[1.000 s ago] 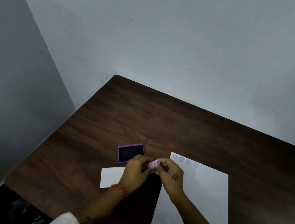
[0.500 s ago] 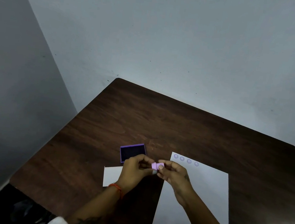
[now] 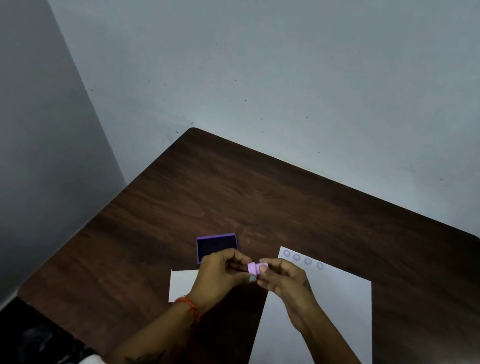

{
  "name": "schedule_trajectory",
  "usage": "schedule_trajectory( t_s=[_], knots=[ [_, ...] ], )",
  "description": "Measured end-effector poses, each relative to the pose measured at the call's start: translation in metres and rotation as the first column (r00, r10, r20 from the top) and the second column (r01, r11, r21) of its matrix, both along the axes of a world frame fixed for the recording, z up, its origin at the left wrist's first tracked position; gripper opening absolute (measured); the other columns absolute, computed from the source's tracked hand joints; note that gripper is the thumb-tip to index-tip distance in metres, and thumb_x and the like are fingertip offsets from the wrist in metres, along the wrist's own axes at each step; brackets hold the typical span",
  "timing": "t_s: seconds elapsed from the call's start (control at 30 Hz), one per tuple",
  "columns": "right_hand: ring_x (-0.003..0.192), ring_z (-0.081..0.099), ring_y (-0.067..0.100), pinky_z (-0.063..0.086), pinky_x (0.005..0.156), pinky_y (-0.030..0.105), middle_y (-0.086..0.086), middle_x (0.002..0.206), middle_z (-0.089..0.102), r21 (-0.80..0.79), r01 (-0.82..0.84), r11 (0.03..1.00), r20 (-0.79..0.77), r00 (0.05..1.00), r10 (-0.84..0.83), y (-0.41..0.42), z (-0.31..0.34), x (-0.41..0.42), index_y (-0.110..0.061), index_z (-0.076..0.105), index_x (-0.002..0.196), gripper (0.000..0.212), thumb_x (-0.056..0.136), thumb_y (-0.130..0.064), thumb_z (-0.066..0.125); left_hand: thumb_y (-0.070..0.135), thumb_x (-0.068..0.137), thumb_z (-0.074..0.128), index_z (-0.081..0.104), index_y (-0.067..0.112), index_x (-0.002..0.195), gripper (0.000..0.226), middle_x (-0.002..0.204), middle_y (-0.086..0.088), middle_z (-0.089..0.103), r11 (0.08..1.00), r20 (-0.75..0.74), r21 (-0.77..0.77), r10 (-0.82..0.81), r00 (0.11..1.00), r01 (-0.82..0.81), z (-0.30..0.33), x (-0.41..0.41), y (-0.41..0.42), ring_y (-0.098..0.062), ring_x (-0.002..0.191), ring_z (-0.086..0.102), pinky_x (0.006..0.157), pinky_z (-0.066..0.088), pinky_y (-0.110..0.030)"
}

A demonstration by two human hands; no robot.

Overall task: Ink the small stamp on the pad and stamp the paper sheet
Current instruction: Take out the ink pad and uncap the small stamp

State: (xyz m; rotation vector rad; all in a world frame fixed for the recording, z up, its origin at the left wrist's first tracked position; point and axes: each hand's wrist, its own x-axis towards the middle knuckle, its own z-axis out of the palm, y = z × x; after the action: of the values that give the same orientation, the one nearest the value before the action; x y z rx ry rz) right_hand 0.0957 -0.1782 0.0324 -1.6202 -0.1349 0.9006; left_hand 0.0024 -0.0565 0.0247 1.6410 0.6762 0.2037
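A small lilac stamp (image 3: 254,269) is held in the air between both hands, just above the table. My left hand (image 3: 219,273) pinches its left end and my right hand (image 3: 282,278) pinches its right end. Behind my left hand lies the open purple ink pad (image 3: 215,247) with its dark inner surface up. The white paper sheet (image 3: 335,308) lies to the right under my right forearm, with several round purple stamp marks (image 3: 302,259) in a row along its far edge.
A smaller white paper piece (image 3: 181,284) lies at the left, partly hidden by my left wrist. The dark wooden table (image 3: 260,202) stands in a corner of pale walls. Its left edge drops to a dark floor.
My hands have drawn slightly apart, so the lilac stamp shows more plainly between the fingertips. The pad and both papers have stayed in place.
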Motion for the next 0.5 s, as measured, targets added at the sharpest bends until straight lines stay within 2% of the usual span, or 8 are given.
schedule_trajectory(
  t_s=[0.13, 0.23, 0.33, 0.43, 0.5],
  knots=[
    [0.088, 0.07, 0.023, 0.058, 0.069, 0.022, 0.01, 0.098, 0.069, 0.015, -0.019, 1.0, -0.041, 0.999, 0.02, 0.001, 0.002, 0.002, -0.012, 0.065, 0.099, 0.019, 0.08, -0.015, 0.068, 0.008, 0.07, 0.077, 0.07, 0.013, 0.09, 0.022, 0.092, -0.003, 0.074, 1.0, -0.007, -0.004, 0.016, 1.0, -0.016, -0.001, 0.001, 0.0, -0.014, 0.087, 0.069, 0.083, 0.055, -0.024],
    [0.087, 0.07, 0.022, 0.058, 0.07, 0.021, 0.012, 0.099, 0.07, -0.016, -0.045, 0.999, -0.007, 0.999, 0.045, 0.001, 0.001, 0.002, -0.01, 0.068, 0.095, 0.016, 0.081, -0.017, 0.067, 0.008, 0.07, 0.077, 0.07, 0.012, 0.09, 0.022, 0.092, -0.003, 0.074, 1.0, -0.001, -0.01, 0.007, 1.0, -0.007, -0.002, 0.003, 0.0, -0.014, 0.086, 0.07, 0.082, 0.055, -0.023],
    [0.087, 0.069, 0.021, 0.058, 0.068, 0.017, 0.01, 0.095, 0.071, 0.026, -0.044, 0.999, -0.033, 0.998, 0.045, -0.003, 0.002, 0.004, -0.016, 0.069, 0.085, 0.005, 0.081, -0.015, 0.067, 0.007, 0.069, 0.077, 0.07, 0.013, 0.09, 0.023, 0.091, -0.003, 0.074, 1.0, 0.01, -0.028, 0.004, 1.0, -0.004, -0.002, 0.003, 0.001, -0.014, 0.087, 0.07, 0.082, 0.055, -0.023],
    [0.083, 0.071, 0.019, 0.058, 0.066, 0.017, 0.007, 0.094, 0.071, 0.08, -0.006, 0.997, -0.155, 0.988, 0.018, -0.007, 0.001, 0.011, -0.012, 0.068, 0.092, 0.012, 0.085, -0.007, 0.06, 0.003, 0.069, 0.076, 0.07, 0.012, 0.089, 0.022, 0.092, -0.004, 0.073, 0.996, 0.005, -0.082, 0.028, 1.0, -0.027, -0.003, 0.004, 0.004, -0.015, 0.088, 0.069, 0.084, 0.055, -0.025],
    [0.077, 0.073, 0.018, 0.059, 0.064, 0.019, 0.009, 0.093, 0.072, 0.142, 0.073, 0.987, -0.3, 0.954, -0.027, -0.009, 0.002, 0.014, -0.005, 0.067, 0.099, 0.017, 0.087, -0.001, 0.056, 0.002, 0.071, 0.074, 0.068, 0.013, 0.092, 0.025, 0.095, -0.003, 0.072, 0.993, -0.024, -0.112, 0.026, 0.999, -0.029, -0.006, 0.004, 0.005, -0.012, 0.089, 0.068, 0.083, 0.055, -0.022]
  ],
)
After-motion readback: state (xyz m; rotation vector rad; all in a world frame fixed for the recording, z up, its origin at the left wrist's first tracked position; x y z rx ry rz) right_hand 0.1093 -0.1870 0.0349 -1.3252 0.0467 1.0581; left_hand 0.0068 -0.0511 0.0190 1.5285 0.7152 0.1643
